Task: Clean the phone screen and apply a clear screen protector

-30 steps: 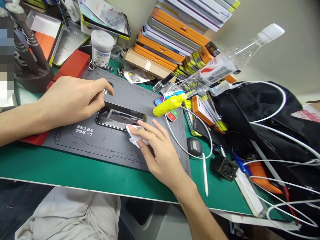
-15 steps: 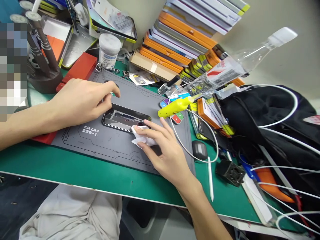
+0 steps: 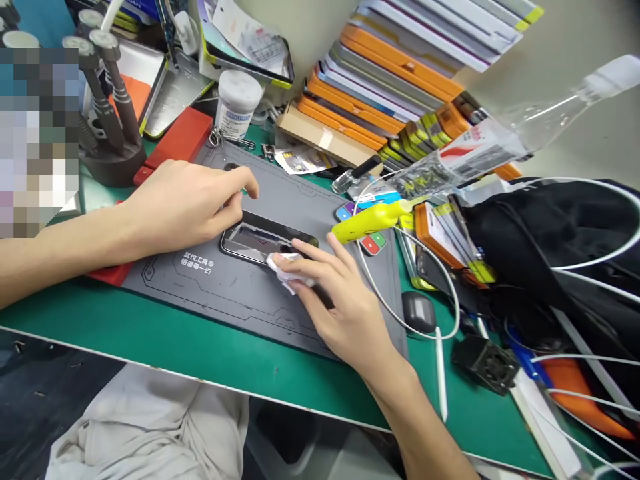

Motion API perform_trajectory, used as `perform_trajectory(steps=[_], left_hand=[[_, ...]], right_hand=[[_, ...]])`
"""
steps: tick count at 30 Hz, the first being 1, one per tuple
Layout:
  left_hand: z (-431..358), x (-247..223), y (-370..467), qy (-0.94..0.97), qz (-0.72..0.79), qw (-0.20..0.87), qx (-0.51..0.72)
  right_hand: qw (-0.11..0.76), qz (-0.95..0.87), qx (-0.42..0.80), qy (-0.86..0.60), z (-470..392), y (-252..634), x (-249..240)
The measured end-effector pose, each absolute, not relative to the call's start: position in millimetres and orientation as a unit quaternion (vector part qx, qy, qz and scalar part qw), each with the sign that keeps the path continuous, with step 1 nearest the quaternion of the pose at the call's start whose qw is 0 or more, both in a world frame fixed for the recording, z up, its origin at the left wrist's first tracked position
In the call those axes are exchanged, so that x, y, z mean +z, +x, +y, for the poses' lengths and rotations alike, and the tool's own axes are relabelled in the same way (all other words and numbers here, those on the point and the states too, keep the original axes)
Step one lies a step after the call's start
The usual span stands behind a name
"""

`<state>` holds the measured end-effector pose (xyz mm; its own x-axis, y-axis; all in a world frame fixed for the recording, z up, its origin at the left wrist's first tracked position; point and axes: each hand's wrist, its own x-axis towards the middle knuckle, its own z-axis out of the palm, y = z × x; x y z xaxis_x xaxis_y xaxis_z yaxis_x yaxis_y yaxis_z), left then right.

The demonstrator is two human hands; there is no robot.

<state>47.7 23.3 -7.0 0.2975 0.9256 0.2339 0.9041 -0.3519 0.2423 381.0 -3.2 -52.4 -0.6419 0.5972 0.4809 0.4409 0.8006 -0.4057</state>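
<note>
A smartphone with a glossy dark screen lies face up on the grey work mat. My right hand reaches over its right end, thumb and fingers gripping a crumpled white wipe against the near edge. The hand hides part of that end. At the far left corner is my left hand, its fingers curled and thumb close to the index finger. A tiny greenish spot shows by these fingertips; what it is I cannot make out. Just beyond my right fingers is a yellow squeeze bottle with a thin nozzle.
A looped white cable, a black earbud case and a white stylus lie right of the mat. Behind stand a white paste jar, a clear plastic bottle and stacked boxes. A brown tool holder stands left.
The whole view has shifted, so things appear farther right. Relative to the phone, my right hand has slid slightly left with the wipe, which looks more bunched. My left hand keeps its place.
</note>
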Motion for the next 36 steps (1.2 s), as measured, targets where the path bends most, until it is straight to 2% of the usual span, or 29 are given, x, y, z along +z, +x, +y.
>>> perform_trajectory(steps=[8, 20, 26, 33, 36], left_hand=[[26.6, -12.7, 35.4, 0.819, 0.535, 0.028, 0.207], [24.2, -5.3, 41.2, 0.793, 0.575, 0.054, 0.192], [23.5, 0.8, 42.0, 0.797, 0.586, 0.05, 0.137], [24.7, 0.3, 32.9, 0.81, 0.568, 0.036, 0.143], [25.9, -4.7, 30.0, 0.818, 0.55, 0.023, 0.166]], right_hand=[[0.27, -0.916, 0.145, -0.259, 5.0, 333.1, -44.4], [0.339, -0.87, 0.085, -0.347, -14.9, 432.7, -58.2], [0.325, -0.886, 0.089, -0.32, -10.2, 399.8, -56.5], [0.272, -0.912, 0.114, -0.284, 0.7, 363.0, -44.9], [0.281, -0.907, 0.111, -0.294, 0.3, 373.7, -44.3]])
